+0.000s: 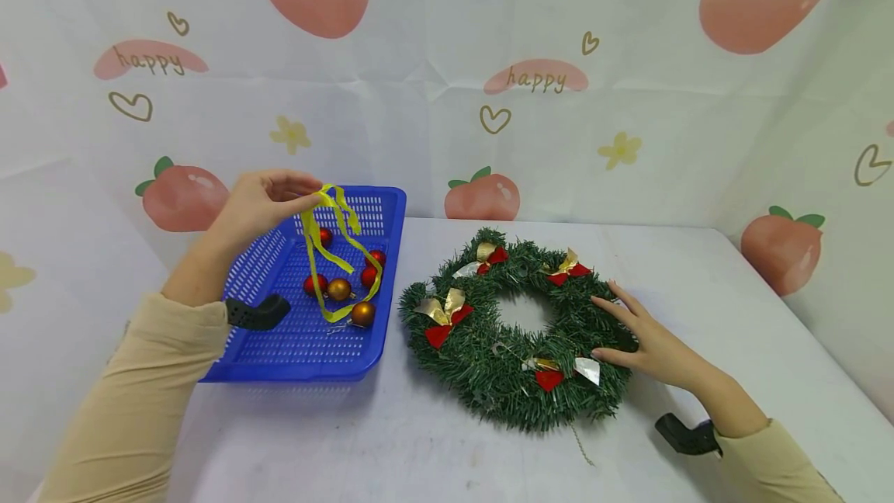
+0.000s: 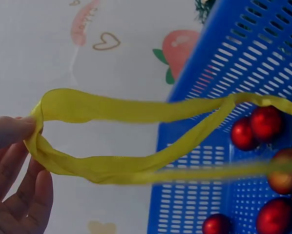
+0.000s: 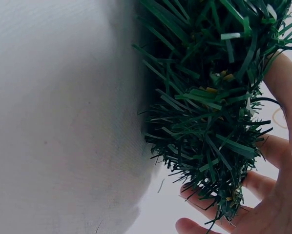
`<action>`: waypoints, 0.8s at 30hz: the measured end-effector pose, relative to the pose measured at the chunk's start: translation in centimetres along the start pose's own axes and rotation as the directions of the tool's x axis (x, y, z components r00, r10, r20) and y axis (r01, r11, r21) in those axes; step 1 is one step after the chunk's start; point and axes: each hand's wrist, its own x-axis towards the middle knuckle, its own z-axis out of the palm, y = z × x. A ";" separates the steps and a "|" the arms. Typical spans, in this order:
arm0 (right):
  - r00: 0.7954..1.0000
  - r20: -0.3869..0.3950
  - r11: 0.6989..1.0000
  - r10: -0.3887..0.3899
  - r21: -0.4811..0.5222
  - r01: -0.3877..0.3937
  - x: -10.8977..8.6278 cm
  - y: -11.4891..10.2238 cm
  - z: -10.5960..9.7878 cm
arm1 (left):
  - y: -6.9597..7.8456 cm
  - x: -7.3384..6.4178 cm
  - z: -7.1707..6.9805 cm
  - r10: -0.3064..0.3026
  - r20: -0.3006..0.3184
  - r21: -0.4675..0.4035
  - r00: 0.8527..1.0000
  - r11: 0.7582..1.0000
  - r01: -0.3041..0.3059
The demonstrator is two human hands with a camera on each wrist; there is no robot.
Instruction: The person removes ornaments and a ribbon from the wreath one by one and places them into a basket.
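Note:
My left hand [image 1: 261, 204] pinches a yellow ribbon [image 2: 112, 109] between thumb and fingertips, above the blue basket [image 1: 393, 278]. The ribbon hangs in loops and loose strands, its lower end down among the baubles in the head view. A green tinsel wreath [image 1: 464, 367] lies flat on the table, dressed with red, gold and silver bows. At the wreath's right side is my right hand [image 1: 653, 344], fingers spread and touching the greenery. From the right wrist view, the fingers [image 3: 273, 148] lie along the wreath's outer edge, partly behind the tinsel.
Inside the basket are several red baubles [image 1: 314, 284] and gold baubles [image 1: 362, 314]. A thin cord [image 1: 582, 445] trails from the wreath's front onto the white table [image 1: 447, 441]. Behind stands a white printed cloth [image 1: 419, 45] with fruit and hearts.

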 end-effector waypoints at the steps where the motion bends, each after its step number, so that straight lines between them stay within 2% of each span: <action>1: 1.000 -0.001 1.000 -0.001 -0.001 0.001 0.0 0.0 0.0 | -0.2 0.0 0.1 0.001 0.006 0.015 1.000 1.000 -0.001; 4: 1.000 -0.004 1.000 -0.005 -0.002 0.005 0.0 0.0 0.0 | -0.6 0.1 0.3 0.015 0.040 0.048 0.999 0.999 -0.016; 7: 1.000 -0.004 1.000 -0.008 -0.001 0.008 0.0 0.0 0.1 | -1.0 0.2 0.4 0.021 0.094 0.116 0.995 0.993 -0.032; 11: 1.000 -0.001 1.000 -0.006 0.000 0.006 0.0 0.0 0.0 | -1.7 0.3 0.6 -0.009 0.174 0.257 0.985 0.966 -0.036; 13: 1.000 0.001 1.000 -0.005 -0.001 0.005 0.0 -0.1 0.0 | -1.9 0.3 0.6 -0.026 0.196 0.301 0.980 0.953 -0.034; 20: 1.000 0.030 1.000 0.003 -0.029 -0.002 0.2 -0.1 -0.6 | -1.9 0.0 1.5 -0.024 0.201 0.320 0.979 0.946 -0.043; 24: 0.999 0.053 0.998 0.011 -0.066 -0.007 0.7 -0.5 -1.7 | -1.0 -0.6 2.3 0.008 0.206 0.339 0.979 0.937 -0.079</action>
